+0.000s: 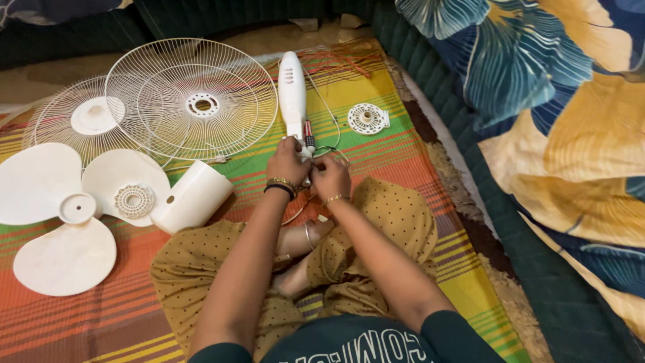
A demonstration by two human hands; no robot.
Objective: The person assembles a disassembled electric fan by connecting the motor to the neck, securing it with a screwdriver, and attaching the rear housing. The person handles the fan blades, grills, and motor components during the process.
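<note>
1. A striped mat (403, 144) covers the floor, with a floral quilt (557, 101) at the right.
2. Two wire grilles (191, 101) lie at the far left.
3. A white blade (47, 222) and a motor cover (191, 198) lie nearer.
4. The white housing (292, 91) lies ahead of the knees.
5. Left hand (287, 163) is closed on the housing's near end.
6. Right hand (329, 176) pinches thin wires (328, 149) beside it.

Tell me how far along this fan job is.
Done: the wire guards, blade and white cover lie detached on the striped mat. In hand: left hand and right hand meet at the lower end of the white neck piece, by its wires. Left: every part is still separate.
</note>
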